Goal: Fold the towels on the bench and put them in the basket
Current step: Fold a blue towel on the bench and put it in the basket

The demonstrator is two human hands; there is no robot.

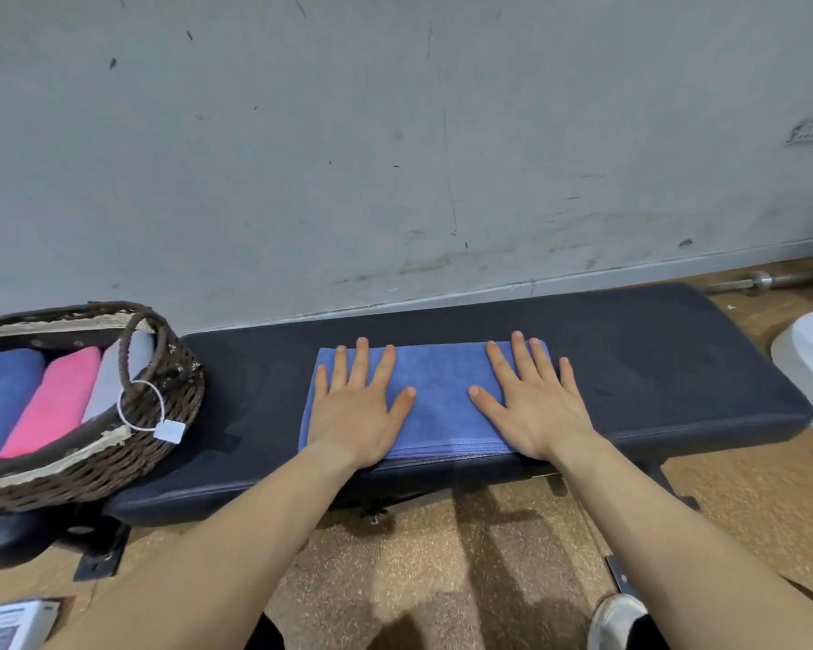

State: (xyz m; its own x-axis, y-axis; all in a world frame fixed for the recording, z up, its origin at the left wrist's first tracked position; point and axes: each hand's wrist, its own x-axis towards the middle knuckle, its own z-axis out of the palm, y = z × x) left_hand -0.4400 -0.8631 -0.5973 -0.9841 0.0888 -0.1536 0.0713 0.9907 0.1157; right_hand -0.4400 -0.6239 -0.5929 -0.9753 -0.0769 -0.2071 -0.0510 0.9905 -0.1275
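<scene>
A blue towel (435,401), folded into a flat rectangle, lies on the dark padded bench (653,368). My left hand (357,405) presses flat on its left half with fingers spread. My right hand (531,405) presses flat on its right half, fingers also straight. At the bench's left end stands a dark wicker basket (160,424) with a handle and a white tag. Inside it lie a blue towel (1,391), a pink towel (57,401) and a grey towel (113,377), folded side by side.
A scuffed grey wall rises right behind the bench. A white plastic object (808,368) sits on the floor at the right. A metal bar (770,280) lies along the wall at the far right. My shoe (616,621) shows on the brown floor below.
</scene>
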